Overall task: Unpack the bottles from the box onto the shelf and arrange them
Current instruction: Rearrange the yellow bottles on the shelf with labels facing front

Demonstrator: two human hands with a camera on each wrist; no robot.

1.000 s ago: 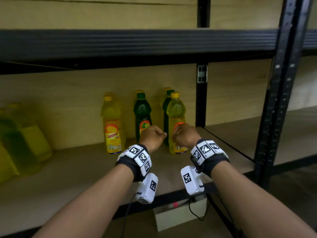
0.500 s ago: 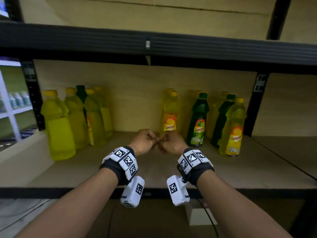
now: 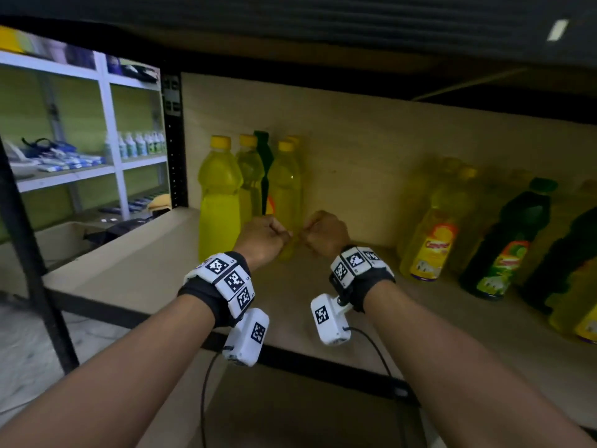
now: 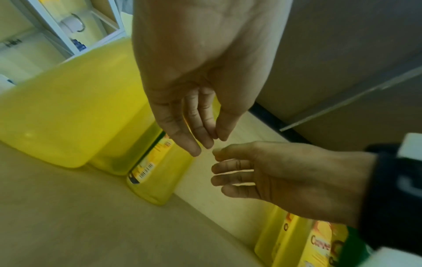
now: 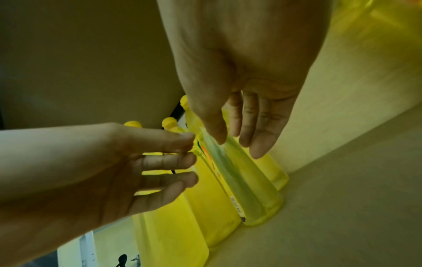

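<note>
Several yellow bottles with yellow caps stand in a tight cluster at the left back of the wooden shelf, a dark green bottle behind them. Further right stand a labelled yellow bottle and a green bottle. My left hand and right hand hover together just in front of the left cluster, fingertips almost touching. In the wrist views my left hand and right hand show relaxed fingers that hold nothing.
A black upright post bounds the shelf on the left, and the dark upper shelf beam hangs low overhead. White shelving with small goods stands beyond the post. A beige box-like shape sits low at the left.
My view has swung left, from the right-hand group of bottles to the left cluster. Both hands stayed close together and travelled left with it, still holding nothing.
</note>
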